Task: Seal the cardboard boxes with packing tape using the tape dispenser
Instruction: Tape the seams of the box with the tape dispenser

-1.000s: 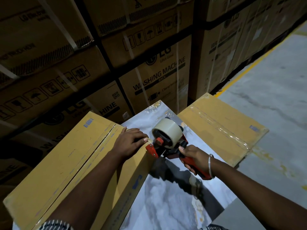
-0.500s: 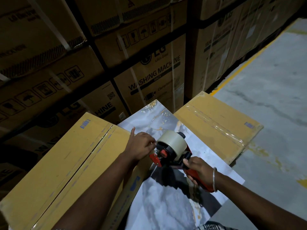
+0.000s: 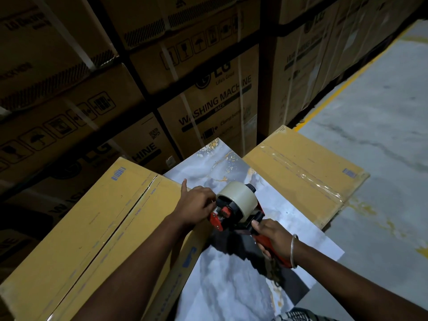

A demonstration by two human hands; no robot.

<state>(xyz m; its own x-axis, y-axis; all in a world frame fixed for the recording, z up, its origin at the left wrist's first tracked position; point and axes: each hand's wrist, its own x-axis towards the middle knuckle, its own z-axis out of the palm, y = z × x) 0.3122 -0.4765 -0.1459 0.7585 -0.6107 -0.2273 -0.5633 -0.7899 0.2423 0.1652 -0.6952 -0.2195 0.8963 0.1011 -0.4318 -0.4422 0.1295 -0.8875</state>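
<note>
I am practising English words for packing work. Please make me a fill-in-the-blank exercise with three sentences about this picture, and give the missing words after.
1. The right hand grips the ____ handle of the tape dispenser.
2. The left hand rests on the near corner of the ____ cardboard box, beside the dispenser.
3. The box on the right already has clear ____ along its seam.

Missing words: red; left; tape

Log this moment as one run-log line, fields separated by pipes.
right hand grips red tape dispenser | left hand pinches tape end at yellow cardboard box edge | seam untaped
</note>
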